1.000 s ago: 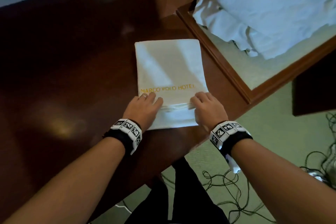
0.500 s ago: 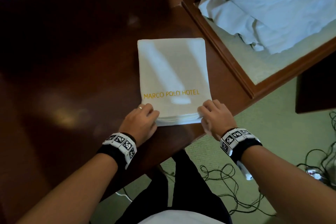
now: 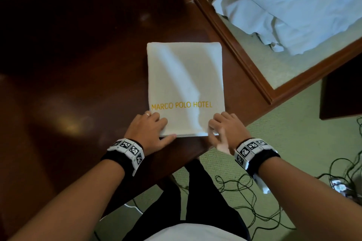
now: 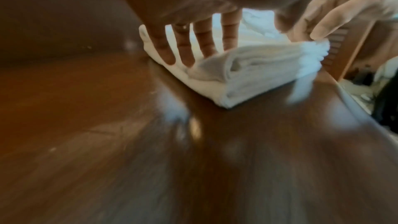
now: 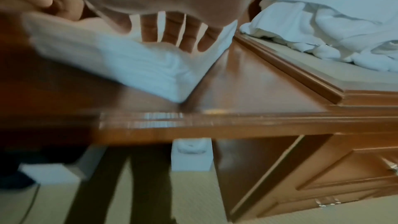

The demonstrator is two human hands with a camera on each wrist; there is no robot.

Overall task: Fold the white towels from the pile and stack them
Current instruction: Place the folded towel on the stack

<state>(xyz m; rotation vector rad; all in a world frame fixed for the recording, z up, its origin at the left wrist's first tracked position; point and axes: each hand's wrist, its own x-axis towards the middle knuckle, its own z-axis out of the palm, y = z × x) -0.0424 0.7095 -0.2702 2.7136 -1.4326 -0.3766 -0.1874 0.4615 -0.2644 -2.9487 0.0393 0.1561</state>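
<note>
Towel (image 3: 185, 76) lengthwise — away from person (lettering nearest).

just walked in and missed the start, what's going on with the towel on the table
A person is folding hotel towels. One folded white towel, with MARCO POLO HOTEL in yellow lettering, lies flat on the dark wooden table. The left hand and the right hand each rest on a near corner of it, fingers fairly straight on top, thumbs at its near edge. A pile of crumpled white towels waits to the right, beyond a wooden frame. No other folded towel is in view.
</note>
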